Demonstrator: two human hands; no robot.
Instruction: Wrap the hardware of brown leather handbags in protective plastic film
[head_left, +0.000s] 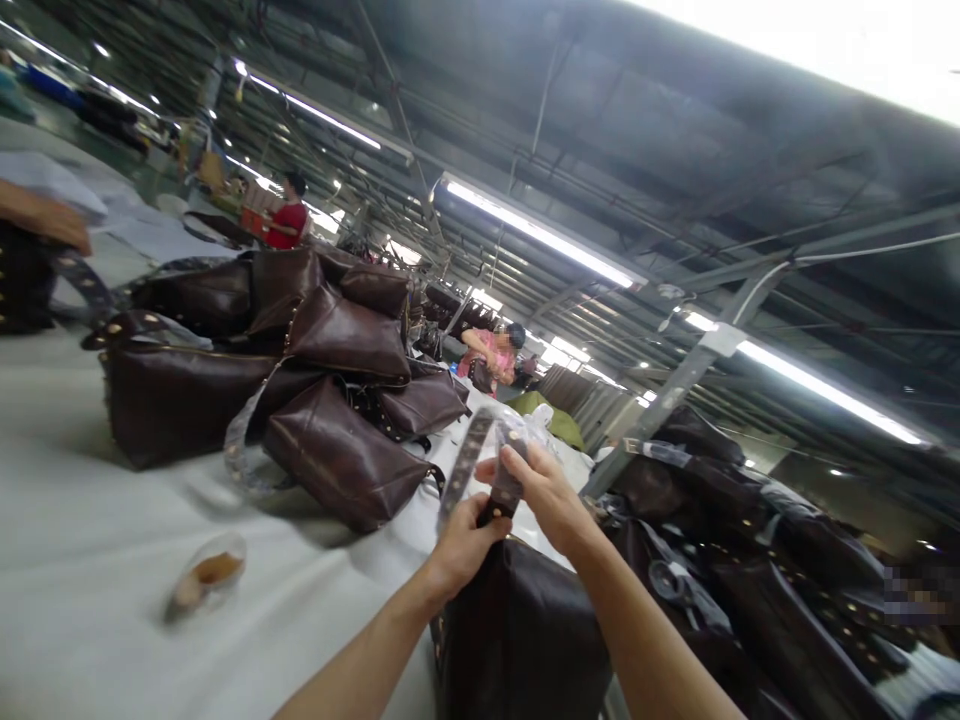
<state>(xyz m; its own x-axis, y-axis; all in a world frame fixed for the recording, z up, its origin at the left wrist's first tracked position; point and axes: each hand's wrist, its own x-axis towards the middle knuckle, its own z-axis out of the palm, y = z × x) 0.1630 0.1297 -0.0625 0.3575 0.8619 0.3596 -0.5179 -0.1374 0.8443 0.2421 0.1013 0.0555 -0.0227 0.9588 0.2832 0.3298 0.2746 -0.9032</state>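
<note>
One white table point(315, 600) spreads ahead of me and to my left, and a broad stretch of its surface shows beside my left forearm. A pile of brown bags point(349, 450) covers its far left part; I cannot see into them. More bags point(757, 590) heap up to my right, near my right forearm, so that side is tighter. Right below my hands stands the dark bag point(532, 630) I am working on, near the table's right side; what it holds is out of sight. Its studded strap point(465, 468) rises in a loop, partly in clear wrap. My left hand point(469, 545) pinches the strap low, by the bag's top edge; my right hand point(544, 490) grips it higher. Smallest, a clear cup point(210, 575) holds something orange-brown, blurred.
</note>
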